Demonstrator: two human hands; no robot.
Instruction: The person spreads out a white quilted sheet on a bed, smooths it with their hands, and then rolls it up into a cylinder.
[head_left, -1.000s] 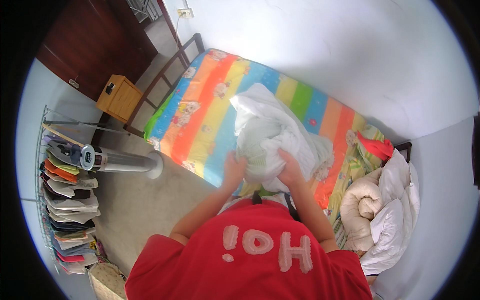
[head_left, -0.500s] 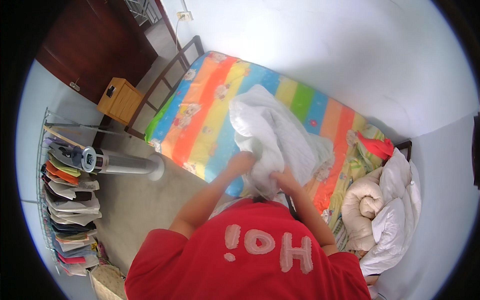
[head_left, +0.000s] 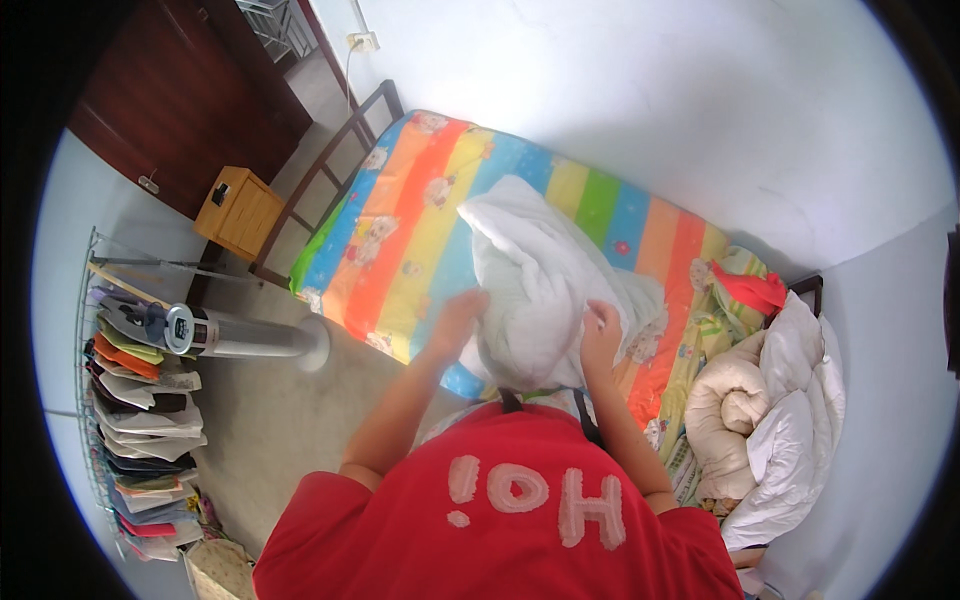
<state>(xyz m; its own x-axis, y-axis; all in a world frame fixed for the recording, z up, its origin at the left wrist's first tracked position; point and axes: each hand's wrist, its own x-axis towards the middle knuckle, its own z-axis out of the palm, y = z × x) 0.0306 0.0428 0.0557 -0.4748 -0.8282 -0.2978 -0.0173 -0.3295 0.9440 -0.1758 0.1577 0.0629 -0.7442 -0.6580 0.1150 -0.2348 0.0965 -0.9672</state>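
White, softly creased fabric [head_left: 540, 300] bulges on the striped bed [head_left: 400, 235] between left hand [head_left: 459, 318] and right hand [head_left: 601, 338], their fingers half-curled, grip unclear; a wooden cabinet [head_left: 240, 212] stands closed.

1. Pale walls [head_left: 650, 100] meet in a corner at right.
2. A dark brown door [head_left: 190, 100] at upper left, near a wooden cabinet [head_left: 240, 215].
3. A dark-framed bed [head_left: 420, 210] stands along the wall.
4. Grey floor [head_left: 275, 420] shows beside it, softly lit.
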